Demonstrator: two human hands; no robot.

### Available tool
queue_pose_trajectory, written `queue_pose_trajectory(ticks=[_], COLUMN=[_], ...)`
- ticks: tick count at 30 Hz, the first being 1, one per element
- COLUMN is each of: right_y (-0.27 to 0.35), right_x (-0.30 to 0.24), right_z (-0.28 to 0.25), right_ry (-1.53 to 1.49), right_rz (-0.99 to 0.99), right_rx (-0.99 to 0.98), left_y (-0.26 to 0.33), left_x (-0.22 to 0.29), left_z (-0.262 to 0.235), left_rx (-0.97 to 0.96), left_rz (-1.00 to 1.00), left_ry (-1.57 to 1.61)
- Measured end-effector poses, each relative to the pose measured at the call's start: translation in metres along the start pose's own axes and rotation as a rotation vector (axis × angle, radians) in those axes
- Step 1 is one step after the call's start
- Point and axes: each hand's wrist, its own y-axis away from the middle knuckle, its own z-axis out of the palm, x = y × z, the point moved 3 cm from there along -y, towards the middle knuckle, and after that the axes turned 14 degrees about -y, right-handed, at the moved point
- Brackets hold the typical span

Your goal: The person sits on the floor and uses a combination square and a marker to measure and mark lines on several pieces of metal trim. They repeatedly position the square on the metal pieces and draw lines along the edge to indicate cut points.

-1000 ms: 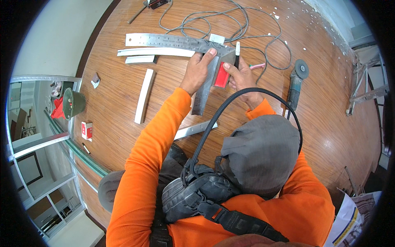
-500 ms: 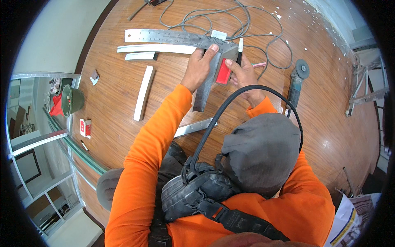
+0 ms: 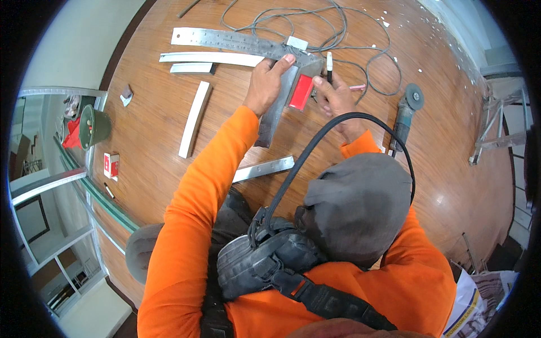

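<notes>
My left hand (image 3: 265, 85) is closed on a steel square, its thumb pressed on the corner. The square's marked blade (image 3: 228, 40) points left across the floor. A grey metal piece (image 3: 274, 115) runs from that corner toward me; I cannot tell whether it belongs to the square. Beside it lies a flat red block (image 3: 301, 92), the thumb of my right hand (image 3: 336, 100) at its right edge. Between the fingers of that hand stands a black marker with a white end (image 3: 329, 63). A white metal strip (image 3: 217, 58) passes below the blade to my left hand.
Short white metal lengths (image 3: 195, 119) lie left of my hands, another bar (image 3: 264, 169) nearer me. An angle grinder (image 3: 407, 115) rests at the right. Grey cable (image 3: 338, 34) loops at the back. A green bucket (image 3: 96, 127) and red-white box (image 3: 111, 166) are at the left.
The square, strip and left hand sit slightly higher in the view, which has shifted a little. My right thumb has drawn back to the red block's edge, showing more of it.
</notes>
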Motion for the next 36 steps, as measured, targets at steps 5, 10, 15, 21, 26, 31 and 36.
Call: queue_pose_trajectory(ticks=[5,10,15,21,26,31,36], right_y=[-0.008,-0.018,0.002,-0.014,-0.024,-0.024,-0.018], right_x=[-0.008,-0.039,-0.089,-0.082,-0.077,-0.078,-0.082], right_z=[-0.026,-0.048,0.005,0.032,0.035,0.034,0.021], right_ry=[0.223,0.274,0.462,0.829,0.908,0.962,0.951], right_rz=[-0.146,-0.478,-0.560,-0.645,-0.657,-0.627,-0.604], right_rx=[0.135,0.084,0.039,-0.231,-0.276,-0.324,-0.268], left_y=[-0.006,-0.005,-0.007,-0.005,-0.013,-0.010,-0.015], left_x=[-0.005,0.001,0.000,0.003,-0.011,-0.004,-0.007], left_z=[0.004,0.000,-0.002,0.002,0.000,0.001,-0.001], left_rx=[0.033,0.020,-0.022,-0.037,-0.059,-0.043,-0.018], left_rz=[0.025,0.035,0.033,0.067,0.066,0.102,0.034], left_ry=[0.047,0.015,-0.007,0.009,-0.026,-0.001,0.072])
